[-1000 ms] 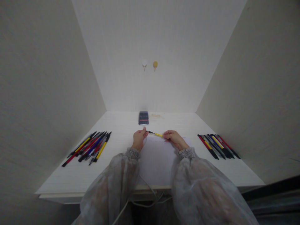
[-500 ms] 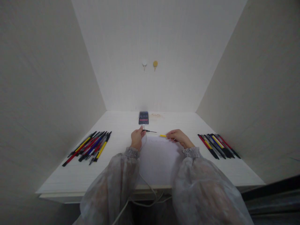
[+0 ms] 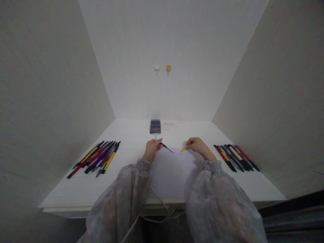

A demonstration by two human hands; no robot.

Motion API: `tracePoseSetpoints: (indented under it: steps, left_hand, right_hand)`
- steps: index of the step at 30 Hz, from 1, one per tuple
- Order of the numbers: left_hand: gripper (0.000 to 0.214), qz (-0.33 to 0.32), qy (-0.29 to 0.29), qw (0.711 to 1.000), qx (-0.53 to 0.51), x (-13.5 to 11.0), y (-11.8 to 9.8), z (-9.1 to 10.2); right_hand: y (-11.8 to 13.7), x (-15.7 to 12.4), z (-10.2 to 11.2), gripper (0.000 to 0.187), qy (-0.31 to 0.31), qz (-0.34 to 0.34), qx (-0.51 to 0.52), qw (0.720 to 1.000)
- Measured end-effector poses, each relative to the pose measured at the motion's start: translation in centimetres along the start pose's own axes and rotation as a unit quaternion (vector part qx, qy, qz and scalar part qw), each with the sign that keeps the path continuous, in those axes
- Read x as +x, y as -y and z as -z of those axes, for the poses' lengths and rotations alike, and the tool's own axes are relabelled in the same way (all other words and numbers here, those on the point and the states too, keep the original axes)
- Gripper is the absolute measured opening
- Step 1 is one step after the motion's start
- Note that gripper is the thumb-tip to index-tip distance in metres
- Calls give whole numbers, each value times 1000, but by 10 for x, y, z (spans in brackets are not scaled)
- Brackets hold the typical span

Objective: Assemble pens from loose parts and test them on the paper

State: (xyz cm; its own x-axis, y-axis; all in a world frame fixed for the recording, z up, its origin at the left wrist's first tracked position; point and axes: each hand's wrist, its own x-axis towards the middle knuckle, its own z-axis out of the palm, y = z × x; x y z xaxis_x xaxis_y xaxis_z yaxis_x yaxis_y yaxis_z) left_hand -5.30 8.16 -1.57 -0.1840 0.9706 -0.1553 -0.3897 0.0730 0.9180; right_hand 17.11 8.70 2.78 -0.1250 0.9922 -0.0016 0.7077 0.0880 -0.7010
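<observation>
My left hand (image 3: pixel 152 149) pinches a thin black pen part (image 3: pixel 167 147) whose tip slants down to the right over a white sheet of paper (image 3: pixel 170 172). My right hand (image 3: pixel 198 146) is closed around a yellow pen barrel (image 3: pixel 183 149); only its short left end shows past the fingers. The two pieces are apart, with a gap of bare paper between them. Both hands hover near the far edge of the paper at the middle of the white desk (image 3: pixel 76 189).
A row of several black, red, yellow and blue pens (image 3: pixel 97 158) lies on the desk's left; a smaller row of pens (image 3: pixel 235 157) lies on the right. A phone (image 3: pixel 155 126) sits at the back centre. Walls close in on three sides. A cable (image 3: pixel 162 209) hangs off the front edge.
The pen was whole between both hands. It has come apart: my left hand kept the thin black part, and my right hand drew the yellow barrel off to the right.
</observation>
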Motion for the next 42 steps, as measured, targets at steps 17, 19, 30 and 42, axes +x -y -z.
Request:
tracePoseSetpoints:
  steps: [17, 19, 30, 42]
  left_hand:
    - [25, 17, 76, 976, 202, -12, -4, -9]
    - [25, 21, 75, 978, 194, -10, -2, -7]
    - [26, 15, 71, 984, 162, -7, 3, -5]
    - [26, -8, 89, 979, 181, 3, 14, -1]
  right_hand:
    - [4, -2, 4, 14, -65, 59, 58, 994]
    - [5, -4, 4, 17, -79, 52, 100, 991]
    - [17, -10, 17, 6, -102, -11, 127, 987]
    - [-31, -68, -7, 11, -138, 11, -199, 970]
